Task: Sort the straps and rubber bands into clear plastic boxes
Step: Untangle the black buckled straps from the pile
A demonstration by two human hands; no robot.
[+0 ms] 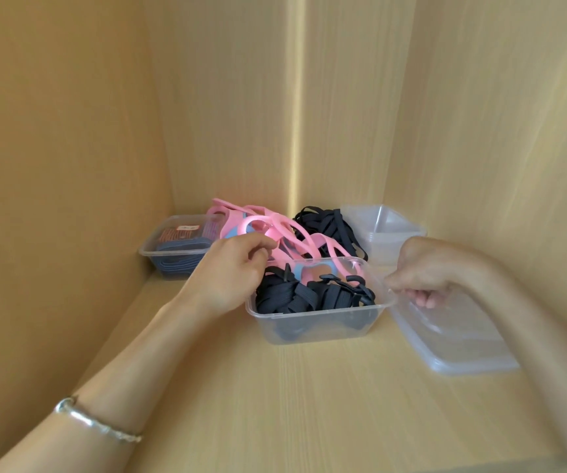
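I work over a pale wooden shelf (309, 404), and I take the clear box (316, 327) holding black straps (295, 295) as my mark. A clear lid (459, 339) lies flat just right of it. Right behind it sits a heap of pink rubber bands (295, 233), with loose black straps (330, 223) beside them. Farther back left stands a box of blue straps (149, 249), and back right are stacked empty boxes (388, 240).
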